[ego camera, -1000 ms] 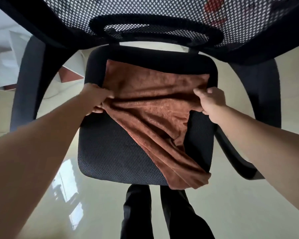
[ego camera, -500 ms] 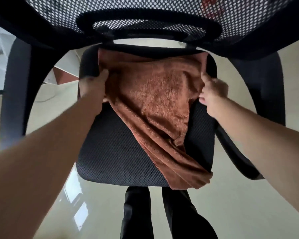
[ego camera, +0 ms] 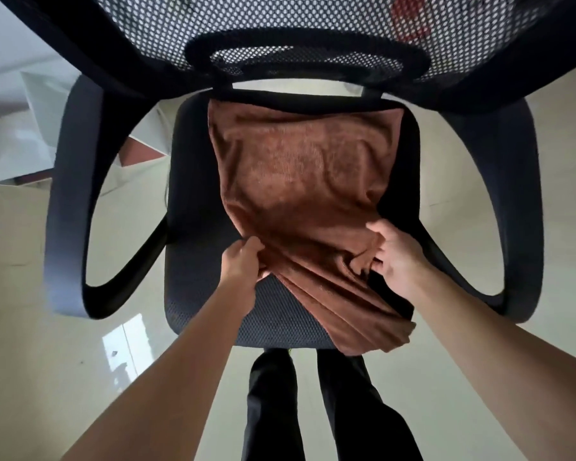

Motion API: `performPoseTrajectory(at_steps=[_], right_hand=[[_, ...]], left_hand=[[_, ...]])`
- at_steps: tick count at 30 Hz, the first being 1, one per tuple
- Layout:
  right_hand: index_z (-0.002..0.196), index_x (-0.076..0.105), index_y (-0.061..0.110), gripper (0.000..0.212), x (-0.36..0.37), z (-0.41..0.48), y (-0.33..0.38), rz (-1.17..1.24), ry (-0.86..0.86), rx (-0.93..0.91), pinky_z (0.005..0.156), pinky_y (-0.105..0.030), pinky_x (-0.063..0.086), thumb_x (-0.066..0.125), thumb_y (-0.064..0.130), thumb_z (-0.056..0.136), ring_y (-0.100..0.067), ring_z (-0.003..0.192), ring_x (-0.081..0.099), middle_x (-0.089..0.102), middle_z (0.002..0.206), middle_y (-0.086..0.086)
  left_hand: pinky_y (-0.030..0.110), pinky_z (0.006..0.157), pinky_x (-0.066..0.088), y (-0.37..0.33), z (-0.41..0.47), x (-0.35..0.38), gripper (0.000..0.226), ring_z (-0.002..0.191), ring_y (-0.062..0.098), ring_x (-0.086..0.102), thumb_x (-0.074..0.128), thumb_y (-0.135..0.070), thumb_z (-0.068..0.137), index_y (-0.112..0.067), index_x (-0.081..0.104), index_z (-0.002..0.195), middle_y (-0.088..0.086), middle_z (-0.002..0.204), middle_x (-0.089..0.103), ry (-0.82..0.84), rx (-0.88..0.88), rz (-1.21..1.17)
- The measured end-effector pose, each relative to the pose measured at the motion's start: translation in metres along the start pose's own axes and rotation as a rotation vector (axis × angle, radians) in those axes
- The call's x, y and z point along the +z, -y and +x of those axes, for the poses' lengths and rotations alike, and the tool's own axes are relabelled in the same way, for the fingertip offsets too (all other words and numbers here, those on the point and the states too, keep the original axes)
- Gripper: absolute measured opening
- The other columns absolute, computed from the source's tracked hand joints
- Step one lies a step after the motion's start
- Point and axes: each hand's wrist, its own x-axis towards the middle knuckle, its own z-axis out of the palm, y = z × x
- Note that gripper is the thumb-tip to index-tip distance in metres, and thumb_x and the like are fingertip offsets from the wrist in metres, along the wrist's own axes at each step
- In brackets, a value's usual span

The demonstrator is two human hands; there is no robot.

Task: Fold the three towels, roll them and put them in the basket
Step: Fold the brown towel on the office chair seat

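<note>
head view, looking steeply down past a mesh backrest (ego camera: 280, 31) onto a black office chair seat (ego camera: 200, 201). brown towel (ego camera: 300, 174) draped across the seat, far edge up against the rear, near end trailing off the front right corner. left hand (ego camera: 241, 261) pinching the towel's left edge between thumb and fingers; right hand (ego camera: 396, 257) curled round a bunched fold on the right side. both grips low on the cloth, probably to lift the loose near portion and lay it over the flatter far half, with the seat serving as a folding surface. dark trouser legs (ego camera: 270, 394) below the seat front.
</note>
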Motion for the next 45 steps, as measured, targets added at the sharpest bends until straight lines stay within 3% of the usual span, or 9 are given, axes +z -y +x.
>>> performPoseTrajectory(at_steps=[6,12,17,24,29,33,39,42,45], right_hand=[[0.09,0.069,0.018,0.023,-0.018,-0.015,0.009,0.033,-0.026,-0.063,0.085,-0.039,0.05,0.078,0.032,0.074,-0.023,0.085,0.07,0.075,0.096,-0.001],[0.073,0.051,0.018,0.023,-0.047,-0.01,-0.024,-0.094,-0.187,-0.114,0.031,-0.014,0.025,0.068,0.014,0.088,-0.001,0.031,0.034,0.038,0.06,0.001],[0.085,0.066,0.02,0.035,-0.019,-0.019,-0.049,-0.37,-0.07,-0.03,0.058,-0.026,0.045,0.062,0.055,0.084,-0.011,0.065,0.067,0.071,0.075,0.001],[0.063,0.061,0.012,0.034,-0.003,-0.019,-0.056,-0.51,-0.271,-0.373,0.061,-0.032,0.043,0.069,0.038,0.083,-0.027,0.069,0.062,0.062,0.065,-0.002],[0.065,0.063,0.013,0.037,-0.047,-0.013,-0.055,-0.796,-0.362,-0.228,0.071,-0.043,0.055,0.063,0.047,0.081,-0.032,0.073,0.067,0.067,0.07,-0.007],[0.08,0.067,0.018,0.031,-0.043,-0.002,-0.027,-0.885,-0.407,-0.414,0.071,-0.037,0.052,0.067,0.049,0.079,-0.029,0.086,0.068,0.072,0.082,-0.001],[0.105,0.066,0.018,0.043,0.005,0.035,0.053,-0.593,-0.459,-0.532,0.078,-0.026,0.044,0.071,0.051,0.078,-0.024,0.098,0.065,0.07,0.104,-0.001],[0.067,0.055,0.022,0.03,0.019,0.052,0.083,-0.536,-0.437,-0.471,0.065,-0.025,0.043,0.076,0.041,0.077,-0.023,0.077,0.063,0.059,0.069,0.009],[0.065,0.062,0.019,0.025,0.021,0.064,0.104,-0.573,-0.464,-0.514,0.061,-0.023,0.044,0.075,0.035,0.078,-0.019,0.07,0.065,0.062,0.064,0.007]], left_hand=[[0.036,0.064,0.048,0.006,-0.007,-0.034,0.022,0.071,0.022,0.056,0.071,-0.026,0.081,-0.013,0.056,0.072,0.004,0.074,0.059,-0.151,0.147,0.176],[0.039,0.074,0.05,0.008,0.005,-0.088,0.036,0.079,0.026,0.062,0.074,-0.05,0.072,-0.016,0.063,0.072,0.005,0.078,0.065,-0.272,0.135,0.301],[0.045,0.082,0.054,0.008,0.014,-0.098,0.046,0.083,0.034,0.065,0.059,-0.064,0.077,-0.019,0.06,0.075,0.009,0.085,0.067,-0.26,0.005,0.316],[0.042,0.071,0.055,0.014,0.01,-0.102,0.022,0.076,0.031,0.065,0.075,-0.028,0.079,-0.009,0.065,0.076,0.013,0.082,0.068,-0.192,-0.02,0.192],[0.03,0.057,0.045,0.023,0.002,-0.108,0.028,0.07,0.031,0.06,0.074,-0.027,0.08,-0.008,0.059,0.068,0.009,0.065,0.059,-0.319,0.047,0.438],[0.031,0.069,0.045,-0.003,0.002,-0.095,0.012,0.083,0.032,0.063,0.07,-0.022,0.074,-0.015,0.065,0.081,0.004,0.075,0.065,-0.403,0.242,0.713],[0.038,0.091,0.052,-0.101,0.043,-0.047,0.044,0.101,0.026,0.062,0.07,-0.041,0.072,-0.022,0.064,0.11,0.006,0.109,0.068,-0.337,0.479,0.668],[0.035,0.079,0.054,-0.144,0.064,-0.016,0.028,0.086,0.026,0.063,0.075,-0.035,0.073,-0.022,0.063,0.095,0.009,0.099,0.068,-0.217,0.459,0.565],[0.027,0.058,0.044,-0.166,0.073,-0.002,0.01,0.065,0.021,0.055,0.065,-0.016,0.072,-0.021,0.058,0.068,0.003,0.07,0.06,-0.257,0.476,0.572]])
